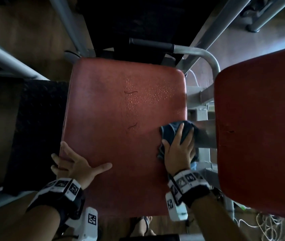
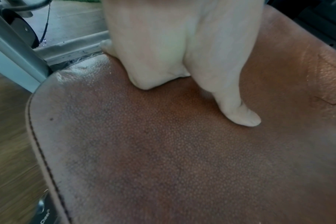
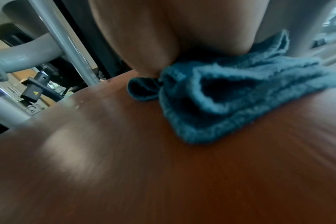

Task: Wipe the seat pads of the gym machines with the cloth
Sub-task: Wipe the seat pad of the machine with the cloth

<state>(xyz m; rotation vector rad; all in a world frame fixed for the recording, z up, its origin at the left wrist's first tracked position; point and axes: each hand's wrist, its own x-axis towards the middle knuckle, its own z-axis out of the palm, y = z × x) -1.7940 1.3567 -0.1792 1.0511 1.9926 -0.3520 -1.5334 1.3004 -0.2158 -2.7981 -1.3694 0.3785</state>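
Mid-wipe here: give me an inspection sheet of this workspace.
Surface: red textured seat pad, water droplets far right, two dark hair-like strands mid-pad.
Job's things: dark blue-grey terry cloth at right edge; second red pad to the right.
Clutter: nothing seen.
Grippers: left hand braces near-left edge, thumb flat; right hand presses the cloth.
Cables: white cords on floor.
Surroundings: grey steel frame tubes, wood-look floor.

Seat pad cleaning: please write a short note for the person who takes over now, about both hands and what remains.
Left hand: open, resting on the near left edge of the red seat pad, fingers over the side, thumb on top.
Right hand: flat, pressing the dark blue cloth on the pad's right edge.
Done: cannot tell how much is wiped.
Left: droplets on the far middle part; the second red pad on the right.
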